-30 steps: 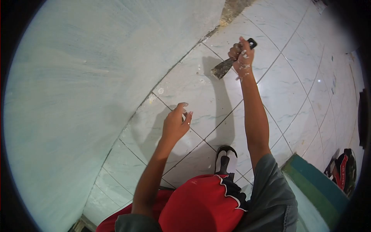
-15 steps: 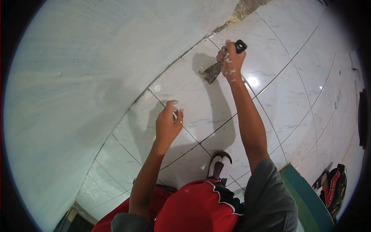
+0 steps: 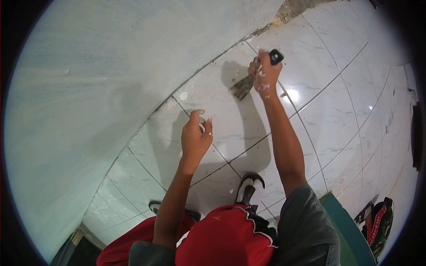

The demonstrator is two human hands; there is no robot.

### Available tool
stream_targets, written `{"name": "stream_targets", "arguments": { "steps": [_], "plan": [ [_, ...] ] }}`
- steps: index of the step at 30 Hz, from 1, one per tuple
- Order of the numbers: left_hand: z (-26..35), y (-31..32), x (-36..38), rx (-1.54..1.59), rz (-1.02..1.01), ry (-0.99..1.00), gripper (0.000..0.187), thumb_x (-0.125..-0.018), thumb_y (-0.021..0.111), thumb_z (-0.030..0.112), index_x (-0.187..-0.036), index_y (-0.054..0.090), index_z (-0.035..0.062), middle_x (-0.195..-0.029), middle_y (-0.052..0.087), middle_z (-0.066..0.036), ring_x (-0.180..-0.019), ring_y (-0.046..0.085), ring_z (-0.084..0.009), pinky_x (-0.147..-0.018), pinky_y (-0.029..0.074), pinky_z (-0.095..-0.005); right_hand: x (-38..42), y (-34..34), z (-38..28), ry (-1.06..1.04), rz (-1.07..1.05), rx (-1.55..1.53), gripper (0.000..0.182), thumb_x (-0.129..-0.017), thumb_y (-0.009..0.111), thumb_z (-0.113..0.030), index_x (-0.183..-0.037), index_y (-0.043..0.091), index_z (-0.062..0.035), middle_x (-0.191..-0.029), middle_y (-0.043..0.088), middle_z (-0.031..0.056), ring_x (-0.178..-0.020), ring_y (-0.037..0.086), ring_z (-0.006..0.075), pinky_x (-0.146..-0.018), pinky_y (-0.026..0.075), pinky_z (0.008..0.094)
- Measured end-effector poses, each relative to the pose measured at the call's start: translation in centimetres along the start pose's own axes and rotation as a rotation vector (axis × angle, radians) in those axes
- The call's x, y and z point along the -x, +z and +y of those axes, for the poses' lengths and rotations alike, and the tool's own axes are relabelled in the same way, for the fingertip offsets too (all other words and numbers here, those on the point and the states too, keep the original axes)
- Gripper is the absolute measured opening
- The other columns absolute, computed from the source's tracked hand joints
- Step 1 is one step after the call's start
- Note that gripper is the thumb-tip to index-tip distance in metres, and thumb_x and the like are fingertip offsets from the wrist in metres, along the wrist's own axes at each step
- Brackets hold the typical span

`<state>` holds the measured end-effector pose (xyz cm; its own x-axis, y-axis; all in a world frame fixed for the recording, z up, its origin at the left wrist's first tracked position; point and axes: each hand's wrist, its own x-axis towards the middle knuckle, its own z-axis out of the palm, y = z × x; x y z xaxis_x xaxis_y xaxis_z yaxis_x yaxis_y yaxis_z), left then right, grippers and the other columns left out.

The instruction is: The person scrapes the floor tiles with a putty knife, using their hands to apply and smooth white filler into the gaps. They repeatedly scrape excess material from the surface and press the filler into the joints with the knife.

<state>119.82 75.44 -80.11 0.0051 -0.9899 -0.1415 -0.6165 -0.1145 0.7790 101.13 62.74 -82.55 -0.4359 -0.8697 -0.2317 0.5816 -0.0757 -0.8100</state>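
Observation:
My right hand (image 3: pixel 266 76) is closed around the black handle of a putty knife (image 3: pixel 242 88), whose broad, stained blade points down and left above the floor tiles. Whitish smears mark the back of this hand. To the left, my left hand (image 3: pixel 197 134) hovers near the wall's foot with its fingers loosely curved and the thumb apart. Its fingertips carry white residue, and I see no object between them. Light marbled tiles (image 3: pixel 235 128) lie below both hands, and their shadows fall across them.
A pale wall (image 3: pixel 88 88) rises on the left. Rough, broken material (image 3: pixel 290 9) shows along its base at the top. My sandalled foot (image 3: pixel 250 190) is below; a green ledge (image 3: pixel 346 226) and a dark patterned bag-like item (image 3: pixel 379 224) are at the lower right.
The view has shifted slightly. My left hand sits a little higher and further right, and more of my left foot shows. The putty knife stays in my right hand, almost in place.

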Motion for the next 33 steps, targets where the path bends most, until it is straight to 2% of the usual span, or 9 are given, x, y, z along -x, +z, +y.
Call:
{"name": "stream_targets", "arguments": {
  "steps": [5, 8, 13, 17, 21, 23, 25, 29, 33],
  "plan": [
    [-1.0, 0.0, 0.8, -0.004, -0.011, -0.015, 0.023, -0.077, 0.058, 0.006, -0.097, 0.049, -0.0008, -0.062, 0.054, -0.010, -0.045, 0.049, -0.0174, -0.045, 0.038, -0.0288, -1.0, -0.5, -3.7, -0.130, -0.093, -0.084, 0.022, -0.078, 0.056, -0.007, -0.059, 0.047, -0.0043, -0.049, 0.044, 0.0006, -0.037, 0.040, 0.0088, -0.034, 0.031, 0.0244],
    [-0.5, 0.2, 0.2, 0.013, -0.016, -0.017, 0.024, -0.077, 0.058, 0.006, -0.098, 0.049, -0.0007, -0.062, 0.054, -0.010, -0.045, 0.049, -0.0174, -0.045, 0.038, -0.0289, 0.2, 0.0, -1.2, -0.076, 0.080, 0.072, 0.028, -0.079, 0.054, -0.009, -0.057, 0.037, -0.0094, -0.046, 0.034, -0.0003, -0.033, 0.030, 0.0095, -0.034, 0.023, 0.0262],
    [-0.4, 0.6, 0.6, 0.022, -0.006, -0.015, 0.024, -0.078, 0.057, 0.007, -0.099, 0.049, -0.0001, -0.062, 0.054, -0.010, -0.046, 0.050, -0.0176, -0.045, 0.038, -0.0289, 0.3, -0.1, -3.3, -0.182, -0.015, -0.007, 0.024, -0.077, 0.057, -0.010, -0.061, 0.039, -0.0080, -0.047, 0.035, 0.0002, -0.034, 0.031, 0.0099, -0.034, 0.023, 0.0264],
    [0.1, 0.9, 0.5, 0.023, -0.038, -0.035, 0.022, -0.080, 0.055, 0.004, -0.100, 0.048, -0.0001, -0.060, 0.050, -0.007, -0.048, 0.045, -0.0107, -0.045, 0.036, -0.0255, 0.2, -1.0, -0.9, -0.030, 0.073, -0.020, 0.026, -0.079, 0.055, -0.009, -0.056, 0.042, -0.0072, -0.047, 0.041, 0.0001, -0.034, 0.037, 0.0088, -0.033, 0.029, 0.0245],
    [-0.3, 0.7, 0.8, 0.003, -0.021, 0.009, 0.023, -0.079, 0.057, 0.004, -0.100, 0.048, -0.0001, -0.062, 0.051, -0.007, -0.047, 0.045, -0.0112, -0.045, 0.036, -0.0256, 0.6, -0.4, -2.9, -0.171, 0.016, -0.082, 0.026, -0.079, 0.056, -0.011, -0.056, 0.042, -0.0083, -0.046, 0.040, -0.0004, -0.034, 0.035, 0.0084, -0.033, 0.029, 0.0246],
    [0.0, 0.8, 0.4, 0.018, -0.004, 0.034, 0.023, -0.079, 0.057, 0.005, -0.100, 0.048, -0.0001, -0.062, 0.051, -0.008, -0.047, 0.045, -0.0114, -0.045, 0.036, -0.0257, 0.6, -1.1, -0.8, -0.205, 0.167, 0.114, 0.026, -0.079, 0.055, -0.009, -0.056, 0.042, -0.0079, -0.046, 0.040, -0.0004, -0.034, 0.035, 0.0086, -0.033, 0.029, 0.0250],
    [0.1, 0.6, 0.7, 0.003, -0.036, -0.022, 0.022, -0.079, 0.057, 0.004, -0.099, 0.048, -0.0002, -0.061, 0.051, -0.008, -0.047, 0.045, -0.0119, -0.045, 0.037, -0.0261, 1.2, -0.8, -1.5, -0.057, 0.090, -0.033, 0.026, -0.079, 0.053, -0.008, -0.056, 0.042, -0.0081, -0.046, 0.040, -0.0003, -0.034, 0.035, 0.0087, -0.033, 0.029, 0.0252],
    [0.2, 0.4, 1.0, 0.001, -0.014, 0.005, 0.022, -0.079, 0.056, 0.005, -0.099, 0.049, -0.0001, -0.060, 0.051, -0.008, -0.046, 0.044, -0.0124, -0.045, 0.037, -0.0267, 1.7, -1.2, -3.4, -0.223, 0.041, -0.087, 0.024, -0.079, 0.053, -0.008, -0.059, 0.041, -0.0077, -0.048, 0.040, -0.0005, -0.036, 0.036, 0.0087, -0.033, 0.030, 0.0253],
    [0.1, 0.9, 0.8, -0.002, -0.023, -0.009, 0.022, -0.078, 0.057, 0.007, -0.098, 0.049, 0.0002, -0.060, 0.053, -0.008, -0.046, 0.048, -0.0161, -0.046, 0.038, -0.0287, 2.1, -0.4, -2.0, -0.188, 0.092, 0.070, 0.027, -0.079, 0.053, -0.010, -0.058, 0.037, -0.0091, -0.045, 0.033, -0.0012, -0.034, 0.027, 0.0084, -0.034, 0.021, 0.0257]
  ]
}}
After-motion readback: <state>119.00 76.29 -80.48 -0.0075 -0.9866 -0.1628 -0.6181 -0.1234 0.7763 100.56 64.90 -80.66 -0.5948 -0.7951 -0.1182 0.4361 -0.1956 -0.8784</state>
